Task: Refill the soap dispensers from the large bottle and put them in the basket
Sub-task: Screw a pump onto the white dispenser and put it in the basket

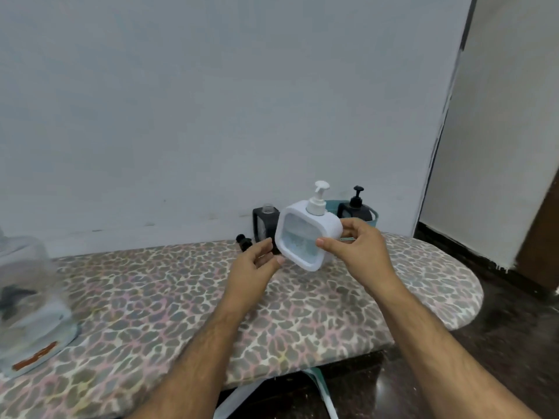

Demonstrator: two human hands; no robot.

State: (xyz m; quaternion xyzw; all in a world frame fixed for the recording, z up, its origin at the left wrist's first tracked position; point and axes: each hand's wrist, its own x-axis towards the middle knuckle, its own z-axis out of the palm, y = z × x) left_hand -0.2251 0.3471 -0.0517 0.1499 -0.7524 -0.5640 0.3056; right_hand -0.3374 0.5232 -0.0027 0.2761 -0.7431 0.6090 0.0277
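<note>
My right hand [358, 247] grips a white square soap dispenser [305, 237] with a white pump, held tilted above the board. My left hand [257, 264] is just left of it, fingers relaxed, its thumb tip near the dispenser's lower left edge. Behind stands a black dispenser [262, 225] with no pump, its clear neck bare. Its black pump [243, 241] lies on the board beside it. Another black dispenser [355, 208] with pump stands in the teal basket [375, 217] by the wall. The large clear bottle [28, 297] is at the far left, blurred.
Everything rests on a leopard-print ironing board [181, 313] against a pale wall. The board's rounded end is at the right, above a dark floor [499, 343]. A teal strap [320, 388] hangs below the near edge.
</note>
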